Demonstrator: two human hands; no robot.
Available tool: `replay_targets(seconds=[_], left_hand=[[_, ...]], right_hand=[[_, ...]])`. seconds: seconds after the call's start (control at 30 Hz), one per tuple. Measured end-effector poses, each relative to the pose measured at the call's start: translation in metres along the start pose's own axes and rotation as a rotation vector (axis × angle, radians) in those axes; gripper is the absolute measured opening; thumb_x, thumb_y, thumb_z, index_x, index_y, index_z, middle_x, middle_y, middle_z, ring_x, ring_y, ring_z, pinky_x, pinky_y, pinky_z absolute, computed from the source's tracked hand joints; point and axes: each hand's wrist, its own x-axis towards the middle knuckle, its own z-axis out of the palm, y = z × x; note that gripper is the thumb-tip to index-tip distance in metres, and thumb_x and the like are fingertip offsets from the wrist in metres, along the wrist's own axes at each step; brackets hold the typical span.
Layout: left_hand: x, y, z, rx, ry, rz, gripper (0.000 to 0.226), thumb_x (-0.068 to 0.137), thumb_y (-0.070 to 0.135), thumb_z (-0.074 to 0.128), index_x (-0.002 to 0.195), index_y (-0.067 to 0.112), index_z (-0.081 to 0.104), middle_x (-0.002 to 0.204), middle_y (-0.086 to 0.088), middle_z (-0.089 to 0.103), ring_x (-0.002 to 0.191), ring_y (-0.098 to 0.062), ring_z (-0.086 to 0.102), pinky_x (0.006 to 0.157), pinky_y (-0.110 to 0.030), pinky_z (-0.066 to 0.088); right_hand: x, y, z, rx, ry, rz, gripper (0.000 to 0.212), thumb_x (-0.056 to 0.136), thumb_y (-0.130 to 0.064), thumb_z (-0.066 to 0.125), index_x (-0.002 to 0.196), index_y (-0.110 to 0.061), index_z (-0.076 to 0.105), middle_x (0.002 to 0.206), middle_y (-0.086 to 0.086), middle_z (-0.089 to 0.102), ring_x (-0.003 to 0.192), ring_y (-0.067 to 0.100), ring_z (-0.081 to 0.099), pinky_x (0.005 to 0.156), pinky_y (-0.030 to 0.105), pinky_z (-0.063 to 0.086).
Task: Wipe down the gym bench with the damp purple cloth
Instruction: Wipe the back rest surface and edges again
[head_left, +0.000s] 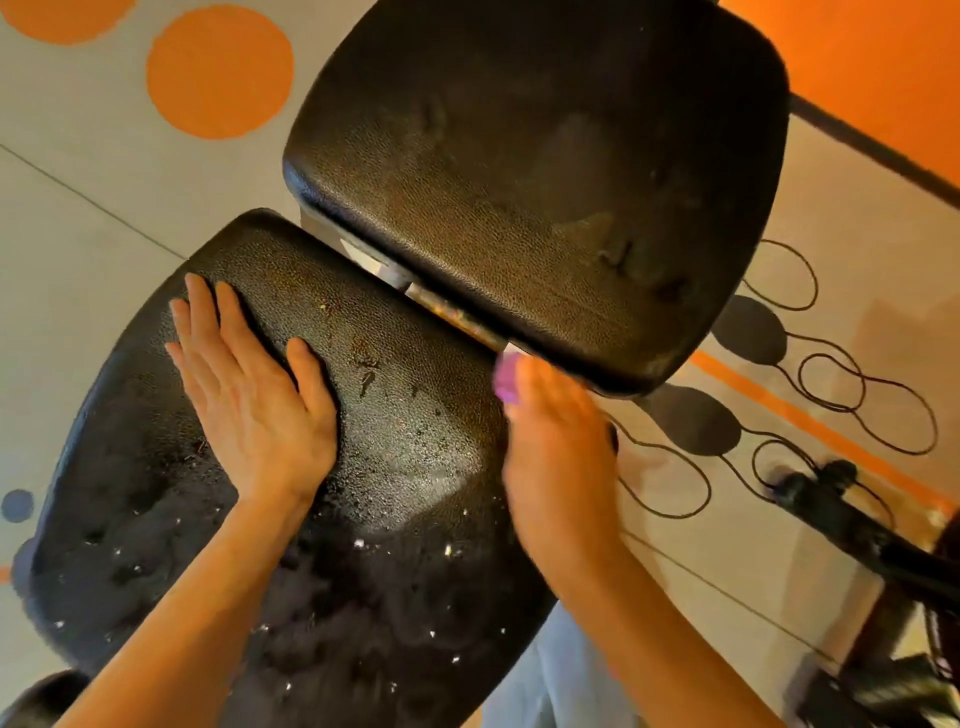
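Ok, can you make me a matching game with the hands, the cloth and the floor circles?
Things:
1. left hand
2. right hand
3. cloth
4. big floor circle

Descriptions:
A. orange
B. purple
C. flat on the near pad
D. blurred, at the pad's right edge, on the cloth

Pairs: 1-C, 2-D, 3-B, 4-A

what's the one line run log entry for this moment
left hand: flat on seat pad | right hand: holds purple cloth at seat pad's right edge, by gap to back pad | seat pad: wet
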Motion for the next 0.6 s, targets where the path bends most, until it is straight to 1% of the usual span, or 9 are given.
replay_targets(seconds=[0.07, 0.13, 0.23, 0.3, 0.37, 0.4, 0.47, 0.5, 0.6], left_hand=[[0.002, -0.001, -0.002, -0.016, -0.024, -0.004, 0.062, 0.102, 0.032, 0.034, 0.154, 0.003, 0.014, 0.164, -0.013, 0.007, 0.152, -0.031, 0.002, 0.123, -0.037, -0.005], [0.003, -0.002, -0.005, -0.064, -0.057, 0.002, 0.064, 0.102, 0.033, 0.035, 0.154, 0.005, 0.012, 0.165, -0.012, 0.004, 0.153, -0.029, -0.001, 0.123, -0.037, -0.006], [-0.010, -0.003, -0.018, -0.127, -0.103, 0.060, 0.064, 0.103, 0.033, 0.035, 0.155, 0.007, 0.010, 0.165, -0.010, 0.002, 0.153, -0.027, -0.003, 0.123, -0.035, -0.007], [-0.032, -0.003, -0.028, -0.143, -0.139, 0.105, 0.064, 0.103, 0.036, 0.033, 0.156, 0.008, 0.008, 0.165, -0.009, 0.002, 0.153, -0.024, -0.005, 0.122, -0.031, -0.009], [-0.060, -0.008, -0.036, -0.155, -0.179, 0.118, 0.065, 0.102, 0.040, 0.030, 0.156, 0.011, 0.009, 0.166, -0.006, 0.002, 0.153, -0.020, -0.006, 0.122, -0.028, -0.010], [-0.073, -0.012, -0.039, -0.158, -0.198, 0.117, 0.065, 0.101, 0.040, 0.030, 0.156, 0.011, 0.010, 0.166, -0.004, 0.003, 0.153, -0.018, -0.006, 0.122, -0.028, -0.010], [-0.094, -0.022, -0.042, -0.158, -0.227, 0.106, 0.065, 0.100, 0.038, 0.032, 0.156, 0.014, 0.011, 0.166, 0.000, 0.002, 0.153, -0.015, -0.006, 0.122, -0.026, -0.009], [-0.102, -0.028, -0.043, -0.155, -0.241, 0.092, 0.065, 0.099, 0.037, 0.033, 0.156, 0.015, 0.011, 0.166, 0.002, 0.001, 0.153, -0.014, -0.006, 0.122, -0.025, -0.010], [-0.115, -0.036, -0.042, -0.115, -0.289, 0.092, 0.067, 0.097, 0.039, 0.030, 0.156, 0.015, 0.009, 0.166, 0.003, -0.002, 0.153, -0.014, -0.007, 0.122, -0.024, -0.010]], right_hand=[[0.028, -0.036, 0.014, 0.052, -0.070, -0.056, 0.058, 0.092, -0.015, 0.046, 0.148, -0.010, 0.030, 0.148, 0.008, 0.041, 0.137, 0.024, 0.036, 0.115, 0.042, 0.030], [0.039, -0.044, 0.019, 0.059, -0.093, -0.093, 0.062, 0.094, -0.015, 0.051, 0.149, -0.012, 0.026, 0.152, 0.005, 0.036, 0.141, 0.021, 0.030, 0.117, 0.042, 0.027], [0.005, 0.002, 0.005, 0.006, -0.036, -0.097, 0.057, 0.093, -0.011, 0.056, 0.145, -0.011, 0.036, 0.146, 0.007, 0.044, 0.136, 0.022, 0.039, 0.115, 0.038, 0.032], [-0.024, 0.039, -0.011, 0.030, 0.019, -0.038, 0.046, 0.095, -0.011, 0.052, 0.141, -0.011, 0.044, 0.138, 0.007, 0.052, 0.128, 0.021, 0.047, 0.110, 0.034, 0.038], [-0.035, 0.057, -0.017, 0.166, 0.027, 0.019, 0.041, 0.100, -0.022, 0.041, 0.139, -0.012, 0.047, 0.135, 0.004, 0.054, 0.125, 0.016, 0.048, 0.107, 0.028, 0.040], [-0.034, 0.058, -0.017, 0.251, 0.047, 0.036, 0.041, 0.101, -0.025, 0.037, 0.139, -0.013, 0.048, 0.135, 0.002, 0.055, 0.123, 0.012, 0.047, 0.106, 0.022, 0.038], [-0.030, 0.052, -0.010, 0.356, 0.093, 0.060, 0.038, 0.103, -0.023, 0.037, 0.138, -0.015, 0.050, 0.134, -0.001, 0.056, 0.122, 0.005, 0.045, 0.103, 0.011, 0.034], [-0.030, 0.048, -0.005, 0.377, 0.128, 0.062, 0.038, 0.103, -0.021, 0.039, 0.139, -0.014, 0.049, 0.137, 0.000, 0.054, 0.124, 0.004, 0.043, 0.105, 0.013, 0.035], [-0.057, 0.043, 0.014, 0.384, 0.206, 0.055, 0.043, 0.101, -0.017, 0.042, 0.144, -0.010, 0.041, 0.151, 0.006, 0.038, 0.143, 0.017, 0.029, 0.115, 0.039, 0.032]])
